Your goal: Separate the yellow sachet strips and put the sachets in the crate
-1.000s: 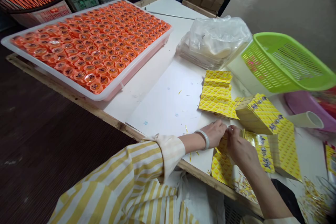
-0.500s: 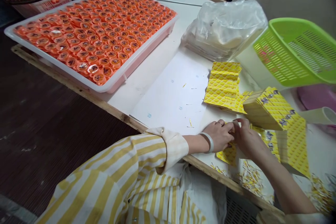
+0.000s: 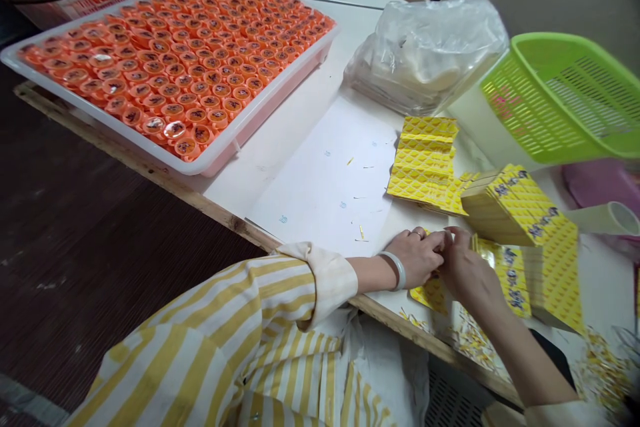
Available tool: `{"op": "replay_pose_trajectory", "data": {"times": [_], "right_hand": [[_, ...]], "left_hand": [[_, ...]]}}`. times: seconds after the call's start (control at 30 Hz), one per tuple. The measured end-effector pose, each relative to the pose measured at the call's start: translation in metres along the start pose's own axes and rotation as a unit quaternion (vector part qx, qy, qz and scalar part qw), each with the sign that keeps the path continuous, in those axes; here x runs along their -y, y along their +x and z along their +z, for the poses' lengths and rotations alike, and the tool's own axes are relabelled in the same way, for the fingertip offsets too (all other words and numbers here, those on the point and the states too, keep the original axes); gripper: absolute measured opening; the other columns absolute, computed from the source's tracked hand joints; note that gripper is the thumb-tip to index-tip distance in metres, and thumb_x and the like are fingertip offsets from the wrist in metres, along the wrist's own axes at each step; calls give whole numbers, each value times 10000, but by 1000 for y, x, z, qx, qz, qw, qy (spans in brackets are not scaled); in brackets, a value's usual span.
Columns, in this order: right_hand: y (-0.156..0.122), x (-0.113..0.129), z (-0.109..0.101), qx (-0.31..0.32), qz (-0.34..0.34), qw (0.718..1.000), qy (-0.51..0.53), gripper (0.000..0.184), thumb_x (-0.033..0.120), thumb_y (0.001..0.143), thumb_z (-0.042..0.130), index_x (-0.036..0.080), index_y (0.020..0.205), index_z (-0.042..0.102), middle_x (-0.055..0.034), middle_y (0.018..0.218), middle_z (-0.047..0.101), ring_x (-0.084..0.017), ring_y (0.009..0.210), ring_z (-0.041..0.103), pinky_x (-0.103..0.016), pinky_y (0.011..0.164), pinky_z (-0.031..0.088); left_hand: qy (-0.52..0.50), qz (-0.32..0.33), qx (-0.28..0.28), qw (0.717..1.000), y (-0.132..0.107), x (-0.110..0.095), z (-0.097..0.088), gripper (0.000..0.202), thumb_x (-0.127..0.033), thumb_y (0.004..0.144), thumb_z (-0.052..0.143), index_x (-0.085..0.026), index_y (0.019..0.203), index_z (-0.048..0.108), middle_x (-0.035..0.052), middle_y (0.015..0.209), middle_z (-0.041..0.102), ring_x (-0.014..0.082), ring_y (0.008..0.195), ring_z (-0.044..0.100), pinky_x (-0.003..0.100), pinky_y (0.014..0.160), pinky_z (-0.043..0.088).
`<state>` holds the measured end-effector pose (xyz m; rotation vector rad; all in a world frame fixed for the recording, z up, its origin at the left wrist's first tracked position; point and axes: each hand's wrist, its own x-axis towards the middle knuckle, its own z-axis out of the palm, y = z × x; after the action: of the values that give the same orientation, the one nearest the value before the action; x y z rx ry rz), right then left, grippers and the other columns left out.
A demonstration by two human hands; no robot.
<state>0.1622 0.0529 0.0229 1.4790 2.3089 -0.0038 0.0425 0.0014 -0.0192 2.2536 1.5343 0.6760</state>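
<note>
My left hand (image 3: 416, 257), with a ring and a pale bangle, bends its fingers over a yellow patterned card (image 3: 429, 296) near the table's front edge. My right hand (image 3: 469, 272) meets it there, its fingers closed in a pinch against the left fingertips. What the right fingertips grip is hidden. Just right of my hands lies a yellow card pack (image 3: 515, 283) with dark lettering. Behind them are fanned yellow cards (image 3: 423, 157) and a taller stack of yellow cards (image 3: 557, 267).
A white tray (image 3: 227, 159) full of orange ring-like pieces stands at left. A clear plastic bag (image 3: 430, 57) and a green basket (image 3: 520, 120) are at the back right. Yellow and white scraps (image 3: 473, 340) lie along the front edge. A white sheet (image 3: 310, 193) covers the middle.
My right hand has turned slightly and its forearm has shifted left, uncovering more of the card pack beside it. A dark shape now shows by that forearm. The left hand stays nearly still.
</note>
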Motion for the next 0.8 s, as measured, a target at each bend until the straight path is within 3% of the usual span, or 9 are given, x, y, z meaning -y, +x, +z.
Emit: {"op": "replay_pose_trajectory", "data": {"times": [0.17,0.33,0.43,0.5,0.6,0.67,0.7,0.73,0.8], "right_hand": [[-8,9,5,-50,68,996,43,529,348,897,333,79,1340,225,-139,746,644,-300,642,615,-329,526,337],[-14,10,7,-81,84,987,106,555,379,936,200,79,1399,137,-114,717,629,-261,548,584,-328,511,335],[-30,10,15,-141,89,965,204,716,418,900,343,69,1428,8,-98,769,614,-241,563,576,-334,533,378],[-43,8,26,-191,80,929,305,862,446,842,474,88,1432,-42,-72,819,589,-227,653,585,-328,583,428],[-63,3,48,-227,100,848,469,929,503,725,625,162,1405,90,-39,893,544,-191,738,579,-310,642,476],[-72,0,58,-227,142,788,555,794,540,655,682,186,1260,308,-23,887,536,-167,712,575,-298,643,486],[-74,-1,61,-219,157,772,576,693,559,635,690,187,1141,396,-14,846,541,-159,677,569,-291,626,483],[-76,-2,61,-205,161,775,575,590,581,636,681,189,1014,452,-5,786,544,-155,641,558,-285,604,474],[-77,-1,57,-168,132,825,523,443,613,701,603,203,810,477,4,664,534,-156,581,529,-275,548,434]], "left_hand": [[-16,2,-1,1000,0,4,-1,276,-252,812,584,-112,1050,587,133,1120,494,279,1019,458,371,801,432],[-18,31,0,999,2,10,-5,581,-222,796,599,-136,1322,367,115,1193,474,253,1012,473,360,889,390],[-8,47,18,999,3,13,-6,583,-227,816,589,-201,1354,366,105,1185,473,259,1007,471,357,872,395],[-6,37,21,999,4,13,-6,543,-265,835,585,-225,1344,401,102,1154,481,259,988,472,349,839,413],[2,36,12,999,4,12,-4,573,-331,836,607,-216,1357,398,94,1111,492,246,967,475,346,852,423],[8,41,7,999,4,12,-2,612,-362,816,636,-207,1357,396,86,1093,498,241,963,479,349,870,425],[11,41,3,999,3,12,-1,625,-367,806,650,-206,1354,398,82,1087,503,240,960,483,351,872,429],[14,42,-1,999,3,11,0,632,-370,799,658,-204,1350,399,80,1084,508,241,958,488,355,873,433],[22,45,-13,999,1,10,2,632,-364,797,661,-182,1342,396,87,1092,521,250,975,496,367,883,437]]}}
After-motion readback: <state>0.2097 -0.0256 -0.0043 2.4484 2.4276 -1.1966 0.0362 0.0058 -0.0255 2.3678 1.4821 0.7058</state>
